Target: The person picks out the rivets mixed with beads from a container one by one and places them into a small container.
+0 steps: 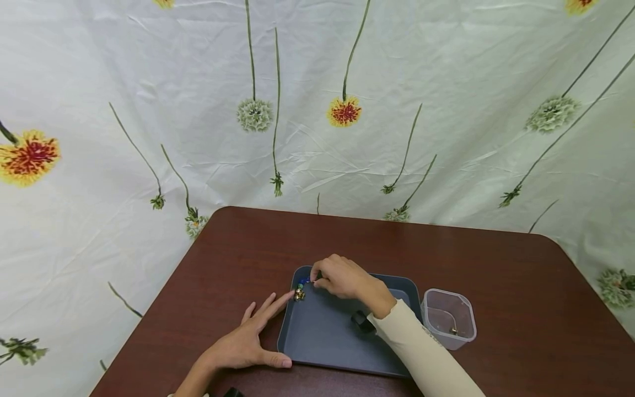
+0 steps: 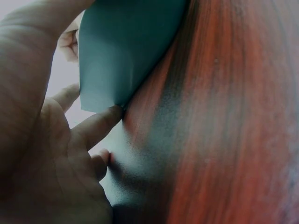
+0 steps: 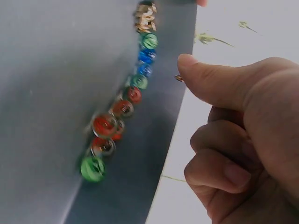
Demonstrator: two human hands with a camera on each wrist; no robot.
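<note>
My right hand [image 1: 343,279] is over the far left corner of a dark blue-grey tray [image 1: 329,336]. Thumb and curled fingers pinch a tiny shiny piece, apparently a small bell [image 3: 179,78], of which only a gold-brown edge shows. Small shiny bells lie in a row along the tray's edge in the right wrist view: gold bells [image 3: 145,17], blue bells [image 3: 146,56], red bells [image 3: 104,125] and a green bell [image 3: 93,168]. My left hand [image 1: 242,343] is spread at the tray's left side, index fingertip by the gold bells and thumb at the near corner.
A clear plastic container [image 1: 448,317] stands against the tray's right side, with a small gold bell [image 1: 453,331] inside. Beneath is a brown wooden table [image 1: 516,309]. A white flowered cloth [image 1: 307,149] hangs behind it.
</note>
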